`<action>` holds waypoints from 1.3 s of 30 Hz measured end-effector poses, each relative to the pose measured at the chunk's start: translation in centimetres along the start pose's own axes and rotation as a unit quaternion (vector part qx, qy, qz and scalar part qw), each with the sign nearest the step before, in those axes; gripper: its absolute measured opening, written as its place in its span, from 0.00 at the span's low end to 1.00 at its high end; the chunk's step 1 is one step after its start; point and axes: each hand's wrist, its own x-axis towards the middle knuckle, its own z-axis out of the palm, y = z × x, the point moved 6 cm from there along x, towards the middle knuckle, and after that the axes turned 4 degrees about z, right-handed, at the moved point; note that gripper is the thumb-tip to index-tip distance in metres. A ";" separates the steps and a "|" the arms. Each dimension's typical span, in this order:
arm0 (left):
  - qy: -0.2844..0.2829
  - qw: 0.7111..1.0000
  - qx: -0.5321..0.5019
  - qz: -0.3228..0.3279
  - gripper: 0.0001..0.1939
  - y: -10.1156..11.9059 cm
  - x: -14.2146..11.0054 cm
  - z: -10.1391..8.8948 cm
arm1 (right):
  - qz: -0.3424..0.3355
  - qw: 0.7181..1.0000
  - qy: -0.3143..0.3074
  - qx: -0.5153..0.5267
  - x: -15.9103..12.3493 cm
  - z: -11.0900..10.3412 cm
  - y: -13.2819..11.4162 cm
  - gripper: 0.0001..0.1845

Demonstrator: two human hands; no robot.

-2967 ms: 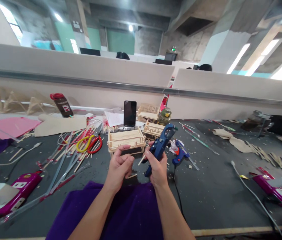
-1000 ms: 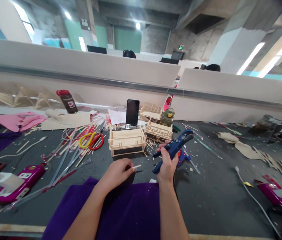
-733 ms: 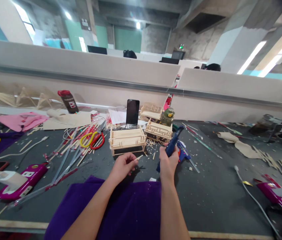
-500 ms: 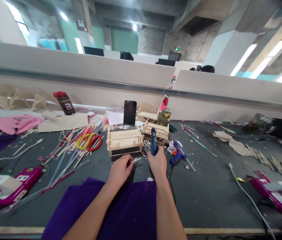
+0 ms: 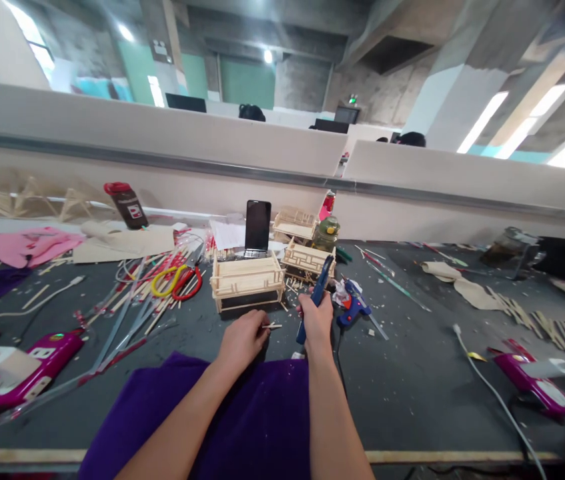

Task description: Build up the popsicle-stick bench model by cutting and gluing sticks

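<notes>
Pink cloth (image 5: 25, 247) lies toward the far left of the dark table (image 5: 402, 360), with a magenta power strip (image 5: 65, 353) nearer the camera. To their right, as I view the bench from afar, scissors (image 5: 177, 283) with one yellow and one red handle rest on a loose heap of sticks (image 5: 135, 288). Next stands a small wooden frame (image 5: 248, 283), upright, just beyond the left hand (image 5: 243, 338). That hand is narrow, drawn in on a short stick (image 5: 274, 326) whose free end points right; the pinch itself is partly hidden from me. Across a small gap, the right hand (image 5: 317, 320) wraps a blue hand tool (image 5: 321, 287), tilted up and away and seen nearly edge-on, so I cannot tell how far its jaws stand apart.

For good control, I judge that the stick is best pinched near its hidden end, leaving bare length clear of the fingertips. I would bring the tool square to it and squeeze evenly, since so slight a piece may spring or split. Just right of the tool lies a blue glue gun (image 5: 353, 307), whose cord could snag the forearm. Farther right, wooden strips (image 5: 557, 330) lie well apart from both hands.
</notes>
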 end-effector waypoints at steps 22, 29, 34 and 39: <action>-0.017 0.988 0.142 0.057 0.11 4.4 5.0 1.9 | 0.017 0.986 0.043 0.163 0.0 -1.0 -0.7 0.20; -0.031 0.988 0.139 0.064 0.10 4.3 5.3 2.8 | 0.000 0.987 0.022 0.162 -0.1 -0.7 -0.8 0.20; 0.017 0.996 0.070 0.058 0.09 4.7 4.3 1.5 | -0.035 0.989 0.020 0.141 -0.2 -0.9 -1.3 0.18; 0.056 0.875 -0.476 -0.066 0.10 2.9 2.2 -0.1 | -0.067 0.991 -0.045 0.109 -1.1 -0.1 -2.3 0.16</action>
